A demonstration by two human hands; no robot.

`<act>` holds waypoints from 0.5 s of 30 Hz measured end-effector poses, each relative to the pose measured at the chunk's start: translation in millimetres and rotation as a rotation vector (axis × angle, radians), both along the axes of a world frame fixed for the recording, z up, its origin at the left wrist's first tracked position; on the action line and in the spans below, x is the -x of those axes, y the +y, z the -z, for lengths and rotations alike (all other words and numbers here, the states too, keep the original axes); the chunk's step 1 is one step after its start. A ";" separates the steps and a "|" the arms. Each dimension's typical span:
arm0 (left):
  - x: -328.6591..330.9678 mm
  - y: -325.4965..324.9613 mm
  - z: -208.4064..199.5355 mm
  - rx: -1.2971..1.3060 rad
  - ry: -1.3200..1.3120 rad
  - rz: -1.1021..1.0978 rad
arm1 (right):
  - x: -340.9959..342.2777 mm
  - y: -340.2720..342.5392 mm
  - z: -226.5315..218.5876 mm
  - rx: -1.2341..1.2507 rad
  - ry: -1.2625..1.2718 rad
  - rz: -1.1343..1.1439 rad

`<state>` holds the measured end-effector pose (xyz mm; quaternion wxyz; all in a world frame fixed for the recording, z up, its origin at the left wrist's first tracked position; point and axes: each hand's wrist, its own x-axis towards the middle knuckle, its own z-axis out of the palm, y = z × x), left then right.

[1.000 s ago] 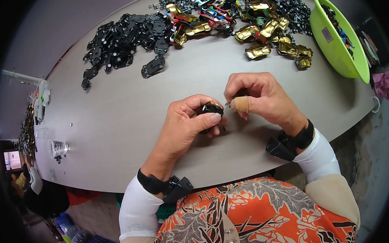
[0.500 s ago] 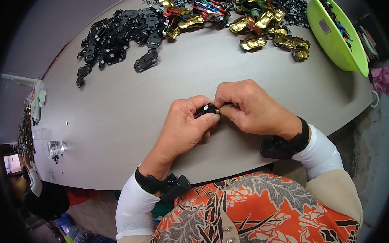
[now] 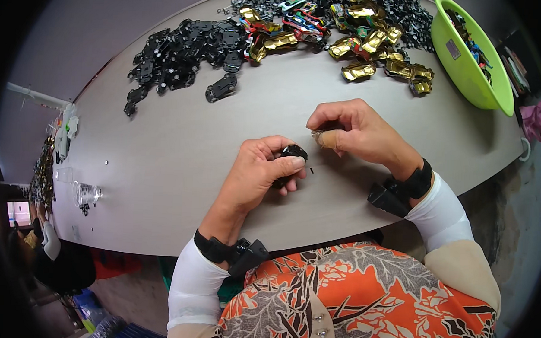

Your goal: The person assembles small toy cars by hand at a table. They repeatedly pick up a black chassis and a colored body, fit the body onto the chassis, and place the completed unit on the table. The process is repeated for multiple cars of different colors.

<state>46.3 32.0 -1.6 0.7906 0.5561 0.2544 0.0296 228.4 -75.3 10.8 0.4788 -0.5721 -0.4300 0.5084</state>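
My left hand [image 3: 264, 167] is closed round a black toy car base [image 3: 293, 152], its thumb pressed on the near side. Much of the base is hidden by the fingers. My right hand [image 3: 353, 133] is a short way off to the right, raised a little, with a tan wrap on its thumb. Its fingers pinch something small, of which only a bit shows at the tips; I cannot make out what it is. A tiny black piece [image 3: 311, 170] lies on the table just right of my left hand.
Across the table lie a heap of black car bases [image 3: 188, 53], gold and coloured toy car bodies [image 3: 359, 71] and piles of small dark parts [image 3: 413, 21]. A lime-green basin [image 3: 468, 69] stands at far right. At left are a clear cup [image 3: 86, 193] and another person's arm [image 3: 51, 242].
My right hand has pulled away from the car base, moving up and to the right. The left hand keeps its hold. The tiny black piece now shows on the table. The view has shifted slightly.
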 end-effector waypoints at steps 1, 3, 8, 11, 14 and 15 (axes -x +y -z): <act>0.6 0.4 0.5 0.011 -0.008 0.005 | 1.3 -0.8 0.0 -0.021 -0.030 0.014; 2.4 -2.6 -3.7 0.016 -0.011 -0.053 | 1.6 1.1 15.1 -0.301 -0.229 -0.062; 11.9 -10.3 -5.3 -0.086 -0.002 -0.130 | 6.2 0.6 18.7 -0.302 -0.511 -0.080; 22.1 -13.8 -5.3 -0.118 0.012 -0.211 | 0.5 1.5 17.7 -0.330 -0.607 -0.026; 32.4 -14.4 -7.9 -0.126 0.007 -0.244 | -10.9 6.0 16.4 -0.405 -0.731 0.150; 39.4 -13.6 -7.1 -0.130 -0.003 -0.244 | -18.8 7.5 15.0 -0.425 -0.755 0.259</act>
